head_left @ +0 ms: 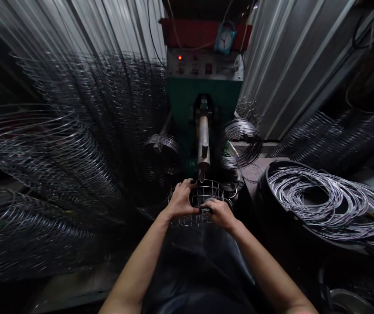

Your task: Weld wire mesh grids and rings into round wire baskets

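A round wire basket (pixel 206 192) sits right under the metal arm (pixel 203 144) of a green welding machine (pixel 187 104). My left hand (pixel 181 199) is closed over the basket's left rim, fingers curled on the wires. My right hand (pixel 219 213) grips the near rim on the right side, fingers wrapped round it. The tip of the machine's arm hangs just above the basket's far edge.
Stacks of finished wire frames (pixel 59 144) fill the whole left side. A black tub (pixel 272 205) of loose wire rings (pixel 331 196) stands at the right. Wire ring bundles (pixel 242 139) hang beside the machine. A clock (pixel 225 40) hangs above the control panel.
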A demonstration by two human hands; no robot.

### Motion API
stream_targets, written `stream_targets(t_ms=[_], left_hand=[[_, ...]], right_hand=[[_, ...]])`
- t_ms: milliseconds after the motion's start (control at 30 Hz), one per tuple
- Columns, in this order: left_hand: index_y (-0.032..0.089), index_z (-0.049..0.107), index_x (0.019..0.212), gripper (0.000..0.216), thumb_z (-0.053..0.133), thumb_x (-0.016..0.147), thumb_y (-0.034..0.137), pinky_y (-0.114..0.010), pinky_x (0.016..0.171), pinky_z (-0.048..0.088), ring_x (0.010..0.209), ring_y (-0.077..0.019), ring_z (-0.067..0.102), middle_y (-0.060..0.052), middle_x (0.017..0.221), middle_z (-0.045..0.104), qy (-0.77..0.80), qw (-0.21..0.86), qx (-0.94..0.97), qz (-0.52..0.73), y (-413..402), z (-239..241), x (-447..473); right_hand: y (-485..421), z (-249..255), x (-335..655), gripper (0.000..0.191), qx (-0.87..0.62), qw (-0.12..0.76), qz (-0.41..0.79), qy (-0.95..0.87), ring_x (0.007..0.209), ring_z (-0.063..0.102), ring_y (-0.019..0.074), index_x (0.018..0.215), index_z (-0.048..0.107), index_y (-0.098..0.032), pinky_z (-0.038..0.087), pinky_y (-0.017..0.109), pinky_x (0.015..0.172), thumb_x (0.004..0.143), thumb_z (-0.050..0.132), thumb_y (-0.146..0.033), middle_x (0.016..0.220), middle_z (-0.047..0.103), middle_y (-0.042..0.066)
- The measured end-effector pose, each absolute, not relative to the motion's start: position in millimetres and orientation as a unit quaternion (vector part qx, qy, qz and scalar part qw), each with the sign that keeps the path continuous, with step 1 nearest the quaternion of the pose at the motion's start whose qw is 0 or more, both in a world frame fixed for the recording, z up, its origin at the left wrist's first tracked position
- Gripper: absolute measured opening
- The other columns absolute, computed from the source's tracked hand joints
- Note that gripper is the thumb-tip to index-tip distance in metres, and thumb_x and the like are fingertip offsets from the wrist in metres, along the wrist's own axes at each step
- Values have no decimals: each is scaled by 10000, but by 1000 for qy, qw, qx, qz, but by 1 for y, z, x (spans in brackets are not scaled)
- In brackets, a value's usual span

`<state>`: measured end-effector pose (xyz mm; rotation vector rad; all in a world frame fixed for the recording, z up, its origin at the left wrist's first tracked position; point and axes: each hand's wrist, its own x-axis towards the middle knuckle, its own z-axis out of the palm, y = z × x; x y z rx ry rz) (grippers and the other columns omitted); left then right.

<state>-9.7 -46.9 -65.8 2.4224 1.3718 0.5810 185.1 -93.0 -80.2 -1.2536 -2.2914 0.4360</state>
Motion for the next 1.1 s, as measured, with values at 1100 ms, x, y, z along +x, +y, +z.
stream_targets(t_ms=[1100], left_hand=[[184,513,1227,853,835,463,386,-441,1048,343,1278,-324,397,-147,1378,413,551,172,784,227,12,-54,0]], right_hand=[[-164,-187,219,314,-621,432,308,-576,927,627,238,1075,548,-182,506,389,820,836,426,-346,990,660,108]])
